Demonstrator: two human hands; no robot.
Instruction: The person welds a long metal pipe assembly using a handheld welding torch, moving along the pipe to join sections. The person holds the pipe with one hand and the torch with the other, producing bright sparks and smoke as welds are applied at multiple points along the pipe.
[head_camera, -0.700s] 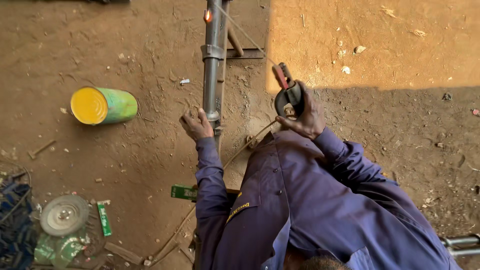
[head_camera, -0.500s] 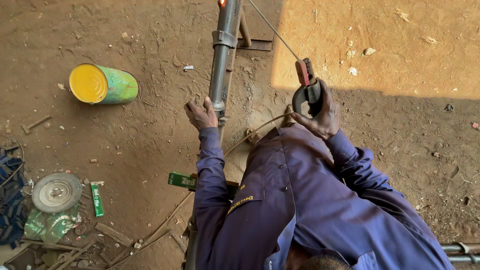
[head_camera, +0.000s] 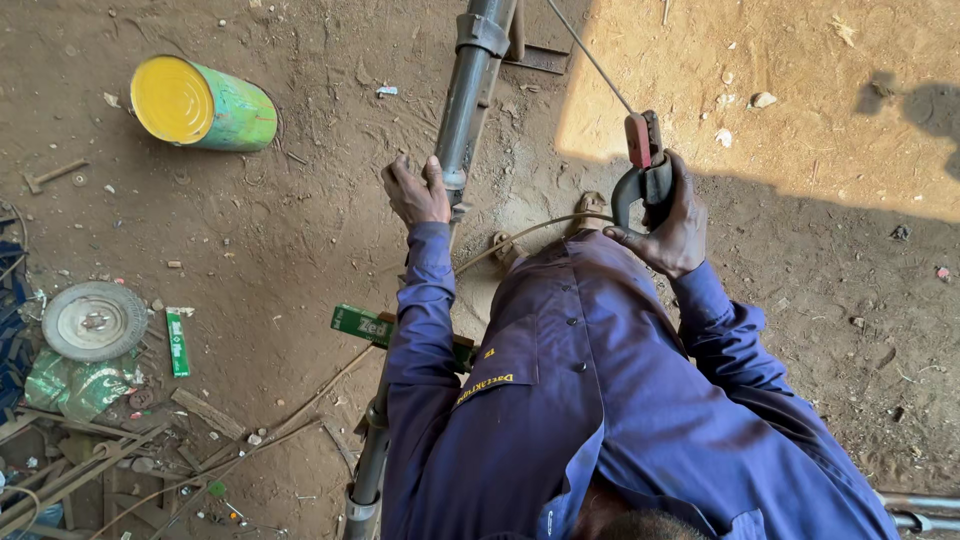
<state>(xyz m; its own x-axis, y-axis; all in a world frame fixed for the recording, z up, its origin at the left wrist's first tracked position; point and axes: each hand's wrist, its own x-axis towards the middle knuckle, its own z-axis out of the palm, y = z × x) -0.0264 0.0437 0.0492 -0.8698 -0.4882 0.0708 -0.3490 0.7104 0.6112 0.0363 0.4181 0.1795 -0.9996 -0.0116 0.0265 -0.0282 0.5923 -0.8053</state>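
Taking the long grey metal pipe (head_camera: 468, 95) as the landmark, the scene runs left to right across a dirt floor (head_camera: 300, 250). Far to the pipe's left, near the bottom, scrap lies heaped: a round grey disc (head_camera: 94, 320), crumpled green wrappers (head_camera: 70, 385) and a narrow green packet (head_camera: 177, 343) just beside the disc. Higher up and still left of the pipe, a green can with a yellow end (head_camera: 200, 103) lies on its side, well apart from everything else. Close to the pipe's lower stretch a small green box (head_camera: 360, 324) lies on the floor, just left of the blue sleeve (head_camera: 425, 310).

The left hand (head_camera: 415, 190) rests on the pipe itself, at its left flank just below a collar joint; its fingers (head_camera: 400, 180) are curled against the metal, thumb side touching the tube. The pipe runs from the top edge down under the person's body and shows again at the bottom edge.

To the right of the pipe, the right hand (head_camera: 675, 225) is closed tight around the black handle of a welding electrode holder (head_camera: 642, 170), whose red-tipped head clamps a thin rod (head_camera: 590, 60) slanting up towards the pipe's top end. A cable (head_camera: 530, 232) curves from the holder back towards the pipe. Further right, sunlit ground meets shadow.
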